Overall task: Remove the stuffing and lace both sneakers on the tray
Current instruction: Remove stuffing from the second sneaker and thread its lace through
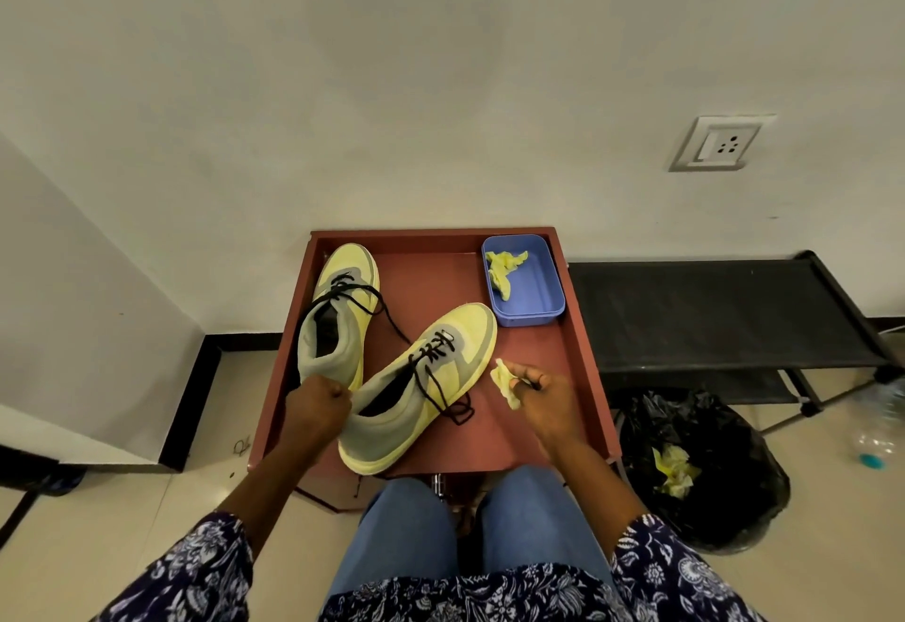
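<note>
Tray (583, 352) against white wall (440, 58); left grip (316, 406) clenched on near sneaker (421, 391), right grip (538, 396) pinching stuffing (504, 384).

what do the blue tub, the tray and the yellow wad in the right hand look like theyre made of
Blue tub: likely plastic, with a smooth even colour and rounded moulded corners. Tray: possibly painted or laminated wood, matte reddish-brown with flat straight walls; hard to be sure. Yellow wad, pinched by the right hand: looks like thin crumpled paper or tissue.
</note>
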{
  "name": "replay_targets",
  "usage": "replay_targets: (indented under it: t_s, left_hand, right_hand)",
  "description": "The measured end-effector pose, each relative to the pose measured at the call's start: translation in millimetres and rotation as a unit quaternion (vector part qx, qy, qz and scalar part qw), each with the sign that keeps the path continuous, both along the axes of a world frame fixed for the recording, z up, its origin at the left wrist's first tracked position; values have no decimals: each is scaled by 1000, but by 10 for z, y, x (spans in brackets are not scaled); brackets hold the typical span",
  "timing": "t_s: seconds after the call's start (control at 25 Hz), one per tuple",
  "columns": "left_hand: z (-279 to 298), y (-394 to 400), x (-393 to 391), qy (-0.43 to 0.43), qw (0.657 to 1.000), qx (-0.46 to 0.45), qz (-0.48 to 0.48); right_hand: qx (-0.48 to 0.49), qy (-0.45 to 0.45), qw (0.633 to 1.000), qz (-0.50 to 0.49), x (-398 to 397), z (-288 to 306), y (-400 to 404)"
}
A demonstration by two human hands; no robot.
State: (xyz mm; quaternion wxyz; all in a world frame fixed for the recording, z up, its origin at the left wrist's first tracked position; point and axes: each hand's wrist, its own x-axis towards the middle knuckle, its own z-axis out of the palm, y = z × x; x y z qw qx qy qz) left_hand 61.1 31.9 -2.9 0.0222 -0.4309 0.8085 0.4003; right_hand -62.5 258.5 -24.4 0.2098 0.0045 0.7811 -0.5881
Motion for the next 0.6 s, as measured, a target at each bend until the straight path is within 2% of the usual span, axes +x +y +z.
replay_targets:
  t_s: [0.16,0.36,0.48,0.6]
  left_hand:
    - [101,-100,99,-19,997,-51,-46]
    - [91,-133,89,-31,995,-50,-77]
    - [88,-34,-50,-24,993,-55,-106]
    - [59,143,-193,53,994,-41,-84]
  right_hand:
    - [2,6,1000,-9,25,-11,62]
    - [29,11,999,-24,50,-51,71]
    - [93,52,994,-27,34,-49,79]
    - [189,137,972,-14,-21,-64,91]
